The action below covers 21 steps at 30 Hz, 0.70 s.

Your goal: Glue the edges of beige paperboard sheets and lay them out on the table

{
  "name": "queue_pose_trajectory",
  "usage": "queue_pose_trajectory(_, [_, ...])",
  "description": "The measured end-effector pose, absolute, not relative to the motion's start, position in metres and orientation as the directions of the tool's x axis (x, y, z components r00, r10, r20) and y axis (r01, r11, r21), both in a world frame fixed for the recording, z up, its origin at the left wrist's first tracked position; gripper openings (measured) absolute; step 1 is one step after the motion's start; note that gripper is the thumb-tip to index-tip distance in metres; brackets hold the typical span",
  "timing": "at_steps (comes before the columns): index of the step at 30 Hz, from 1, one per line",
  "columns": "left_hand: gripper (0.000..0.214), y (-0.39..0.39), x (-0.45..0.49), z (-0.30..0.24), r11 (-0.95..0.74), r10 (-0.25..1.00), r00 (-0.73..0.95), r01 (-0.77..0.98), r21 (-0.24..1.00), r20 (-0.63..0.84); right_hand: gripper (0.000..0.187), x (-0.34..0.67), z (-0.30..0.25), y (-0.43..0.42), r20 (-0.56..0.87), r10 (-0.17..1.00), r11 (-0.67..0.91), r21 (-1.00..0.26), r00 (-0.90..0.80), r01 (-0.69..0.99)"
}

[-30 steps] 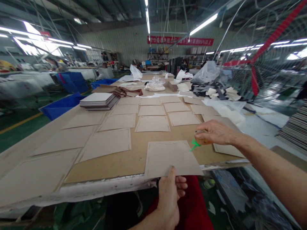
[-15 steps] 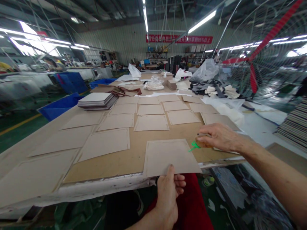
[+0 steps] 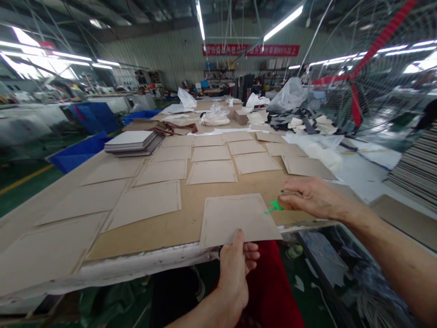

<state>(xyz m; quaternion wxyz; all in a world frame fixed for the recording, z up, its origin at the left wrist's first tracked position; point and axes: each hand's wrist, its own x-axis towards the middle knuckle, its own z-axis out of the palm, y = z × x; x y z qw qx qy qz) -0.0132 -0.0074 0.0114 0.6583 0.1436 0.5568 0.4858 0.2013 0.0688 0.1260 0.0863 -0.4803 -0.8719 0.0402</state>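
My left hand (image 3: 237,269) grips the near edge of a beige cardboard sheet (image 3: 235,216), thumb on top and fingers curled beneath. This sheet overhangs the front edge of the table, and faint marks run along its borders. My right hand (image 3: 303,197) is closed around a small tool with a bright green tip (image 3: 275,206); its handle is mostly hidden in the fingers. The green tip is by the sheet's right edge. Similar cardboard sheets (image 3: 211,172) lie in rows beyond and to the left, flat on the brown tabletop (image 3: 160,234).
A stack of boards (image 3: 131,142) sits at the table's left side, near a blue bin (image 3: 77,152). Dark fabric scraps (image 3: 293,122) and plastic bags (image 3: 290,98) lie farther back. At the right are striped stacked boards (image 3: 416,164) and a large fan (image 3: 355,77).
The whole view has shifted slightly, so everything appears a little farther left and up. Both hands keep their holds, with the green tip still beside the sheet's right edge.
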Motion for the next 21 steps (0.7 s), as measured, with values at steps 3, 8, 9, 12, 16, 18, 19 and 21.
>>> queue_pose_trajectory(3, [0.035,-0.007,-0.013,0.013,0.486,0.802,-0.085,-0.483,0.728,-0.592,0.031,0.206,0.131,0.048,0.062,0.806,0.587,-0.216,-0.589,0.781])
queue_pose_trajectory(8, [0.033,-0.007,-0.014,0.016,0.497,0.795,-0.082,-0.481,0.723,-0.601,0.031,0.209,0.131,0.028,0.113,0.8,0.597,-0.249,-0.589,0.763])
queue_pose_trajectory(9, [0.033,-0.007,-0.014,0.017,0.5,0.794,-0.081,-0.478,0.722,-0.603,0.029,0.209,0.129,0.028,0.136,0.808,0.589,-0.24,-0.574,0.772])
queue_pose_trajectory(12, [0.033,-0.007,-0.014,0.018,0.503,0.792,-0.081,-0.475,0.722,-0.605,0.027,0.212,0.125,0.026,0.159,0.812,0.583,-0.251,-0.561,0.772])
queue_pose_trajectory(16, [0.032,-0.008,-0.013,0.018,0.498,0.794,-0.087,-0.475,0.726,-0.601,0.03,0.217,0.122,0.013,0.154,0.795,0.598,-0.352,-0.586,0.719])
queue_pose_trajectory(18, [0.032,-0.008,-0.013,0.018,0.496,0.796,-0.088,-0.474,0.728,-0.599,0.028,0.219,0.121,0.007,0.172,0.8,0.592,-0.38,-0.575,0.711])
queue_pose_trajectory(19, [0.032,-0.008,-0.013,0.018,0.494,0.797,-0.089,-0.474,0.729,-0.598,0.028,0.219,0.12,0.005,0.176,0.803,0.589,-0.384,-0.569,0.712])
queue_pose_trajectory(21, [0.032,-0.007,-0.013,0.019,0.495,0.796,-0.089,-0.472,0.729,-0.599,0.027,0.219,0.121,0.002,0.167,0.805,0.583,-0.394,-0.569,0.71])
